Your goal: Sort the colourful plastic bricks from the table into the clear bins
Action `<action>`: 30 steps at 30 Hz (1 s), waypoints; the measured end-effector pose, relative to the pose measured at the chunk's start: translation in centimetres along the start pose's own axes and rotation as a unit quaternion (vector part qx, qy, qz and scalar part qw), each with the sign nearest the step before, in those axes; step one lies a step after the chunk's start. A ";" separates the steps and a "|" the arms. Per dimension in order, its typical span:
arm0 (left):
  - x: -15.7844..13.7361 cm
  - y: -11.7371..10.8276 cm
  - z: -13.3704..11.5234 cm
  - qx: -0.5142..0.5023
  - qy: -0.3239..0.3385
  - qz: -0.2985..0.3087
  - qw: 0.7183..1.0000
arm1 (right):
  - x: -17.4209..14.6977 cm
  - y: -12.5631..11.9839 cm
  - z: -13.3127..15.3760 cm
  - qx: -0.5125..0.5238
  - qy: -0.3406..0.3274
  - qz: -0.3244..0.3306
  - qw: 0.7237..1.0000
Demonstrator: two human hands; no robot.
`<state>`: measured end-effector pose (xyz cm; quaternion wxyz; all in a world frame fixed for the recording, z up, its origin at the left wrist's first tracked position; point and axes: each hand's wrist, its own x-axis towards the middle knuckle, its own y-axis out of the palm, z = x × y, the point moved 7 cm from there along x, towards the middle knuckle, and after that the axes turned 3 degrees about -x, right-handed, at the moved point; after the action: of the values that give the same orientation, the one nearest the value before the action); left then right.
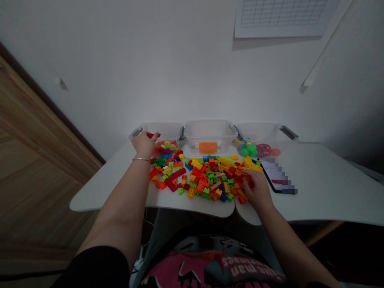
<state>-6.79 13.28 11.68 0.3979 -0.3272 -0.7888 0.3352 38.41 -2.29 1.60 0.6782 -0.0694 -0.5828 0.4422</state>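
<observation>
My left hand (143,145) is over the left clear plastic bin (168,129), its fingers closed on a red toy brick (153,135). Inside that bin lie red and yellow pieces (166,146). A wide pile of mixed toy building bricks (207,176) in red, orange, yellow, green and blue spreads in front of the bins. At the pile's right end, my right hand (258,189) has its thumb and fingers curled around a red brick (248,181), partly hidden by the hand.
The middle clear bin (210,129) holds an orange block (208,147). In the right clear bin (261,130) are green balls (249,149) and a pink piece (264,150). A phone (277,176) lies right of the pile on the white table (327,192). A wall stands behind.
</observation>
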 end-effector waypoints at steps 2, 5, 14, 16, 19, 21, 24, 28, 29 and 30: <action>-0.1 -0.1 0.0 0.010 -0.003 0.004 1.000 | 0.0 0.0 -0.2 -0.005 0.012 -0.003 1.000; -0.2 0.0 0.0 0.014 -0.001 -0.005 1.000 | -0.1 0.0 -0.2 -0.006 0.021 -0.001 1.000; -1.7 -0.4 -0.6 -0.050 0.058 -0.059 0.995 | -0.1 0.4 -0.2 -0.005 0.016 0.012 1.000; -3.7 -1.1 -1.5 -0.055 0.093 -0.090 0.990 | 0.0 0.5 -0.2 -0.004 0.016 0.015 1.000; -7.9 -1.0 -3.0 -0.063 0.129 -0.078 0.987 | 0.1 0.5 -0.2 -0.001 0.020 0.018 1.000; -11.0 -0.1 -4.1 -0.067 0.153 -0.037 0.985 | 0.1 0.5 -0.3 0.003 0.022 0.019 1.000; -15.3 1.9 -6.2 -0.075 0.238 0.066 0.966 | 0.1 0.5 -0.3 0.006 0.025 0.020 0.999; -18.7 3.3 -8.0 -0.088 0.311 0.161 0.933 | 0.0 0.7 -0.4 0.005 0.027 0.032 0.999; -19.0 3.3 -8.4 -0.087 0.321 0.169 0.928 | 0.0 0.7 -0.4 0.005 0.028 0.034 0.999; -19.3 3.3 -8.7 -0.083 0.328 0.174 0.925 | 0.0 0.8 -0.4 0.006 0.029 0.035 0.999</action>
<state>10.44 2.36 5.14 0.5415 -0.5826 -0.5698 0.2067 38.37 -1.62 1.03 0.6792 -0.0981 -0.5578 0.4669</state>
